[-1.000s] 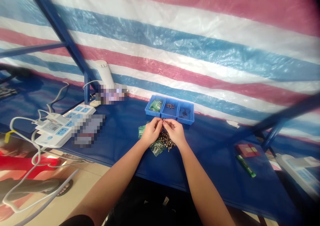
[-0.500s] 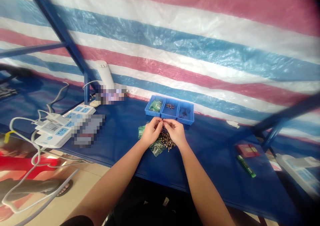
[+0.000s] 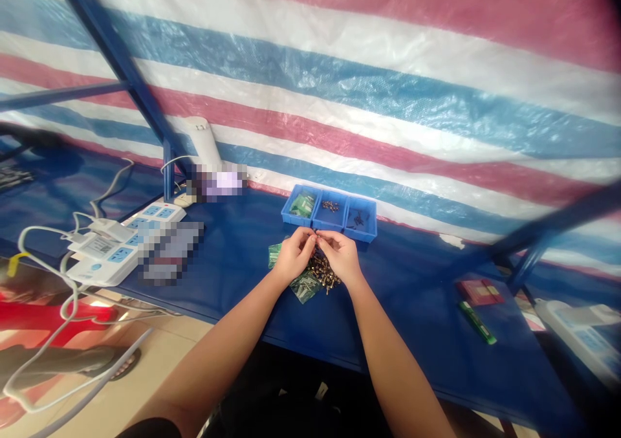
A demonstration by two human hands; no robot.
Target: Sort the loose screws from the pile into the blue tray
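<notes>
My left hand [image 3: 292, 255] and my right hand [image 3: 342, 254] meet fingertip to fingertip over a heap of small brass-coloured metal parts [image 3: 321, 273] on the blue table cover [image 3: 233, 257]. Both hands are closed in a pinch around something tiny that I cannot make out. A clear bag of green parts [image 3: 303, 287] lies under and in front of my left hand. Just beyond my fingers stands a blue three-compartment tray [image 3: 330, 222] with green pieces on the left, brass parts in the middle and dark parts on the right.
White power strips [image 3: 116, 244] with grey cables lie at the left table edge, by a white lamp base [image 3: 204, 142]. A green lighter [image 3: 478, 322] and a red packet [image 3: 480, 290] lie at the right. A striped tarp [image 3: 369, 88] and blue frame bars [image 3: 111, 56] close the back.
</notes>
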